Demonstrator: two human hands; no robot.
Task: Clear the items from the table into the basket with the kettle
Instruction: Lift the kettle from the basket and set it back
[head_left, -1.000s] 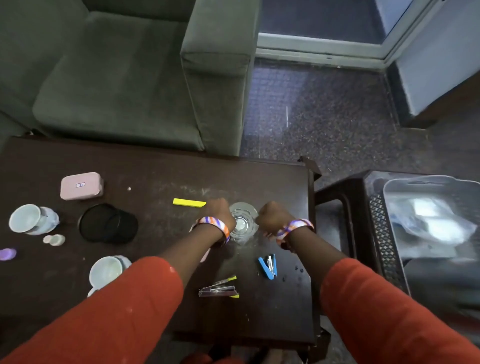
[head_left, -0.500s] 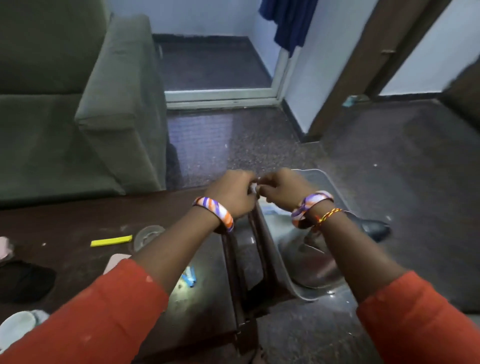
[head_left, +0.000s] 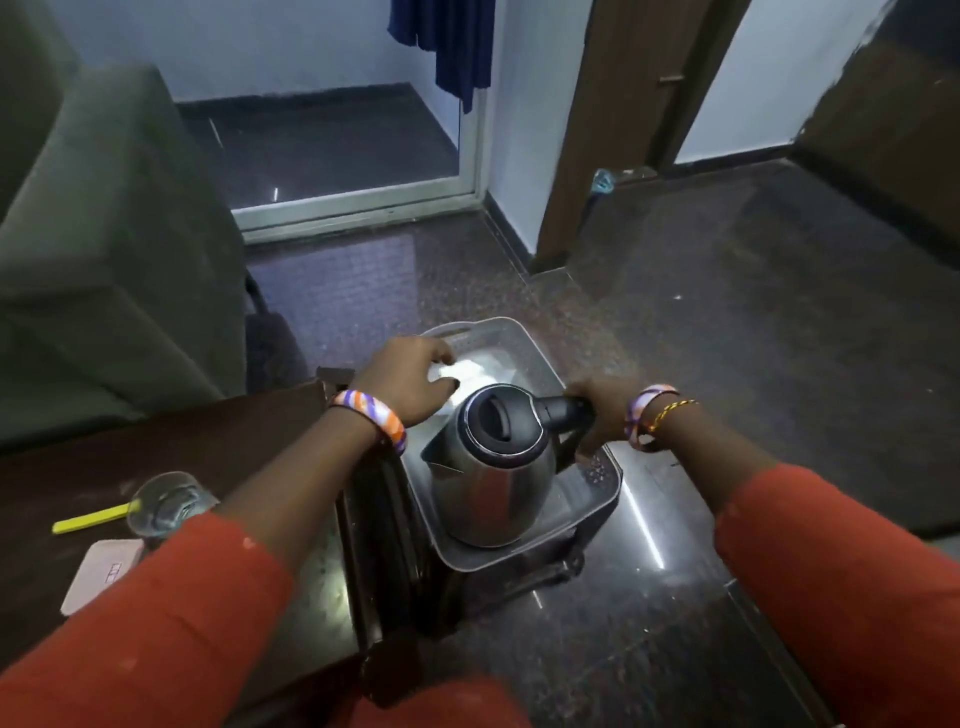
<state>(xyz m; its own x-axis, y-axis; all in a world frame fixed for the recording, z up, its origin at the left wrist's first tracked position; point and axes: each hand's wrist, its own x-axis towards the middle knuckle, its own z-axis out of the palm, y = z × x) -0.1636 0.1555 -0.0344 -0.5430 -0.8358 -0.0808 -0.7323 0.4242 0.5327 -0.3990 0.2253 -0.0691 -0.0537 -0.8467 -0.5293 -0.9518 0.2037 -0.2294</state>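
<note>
Head view: our right hand (head_left: 597, 410) is wrapped around the black handle of the steel electric kettle (head_left: 488, 467), which stands in the grey plastic basket (head_left: 587, 499) beside the dark wooden surface (head_left: 156, 447). Our left hand (head_left: 410, 379) pinches something white at the basket's far end. A clear drinking glass (head_left: 161, 501), yellow flat stick (head_left: 93, 518) and pale pink case (head_left: 101, 571) lie on the surface.

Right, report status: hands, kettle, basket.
Right hand shut on kettle handle; left hand in basket on something white. Kettle upright in basket. Glass, yellow strip, pink case on table.
</note>
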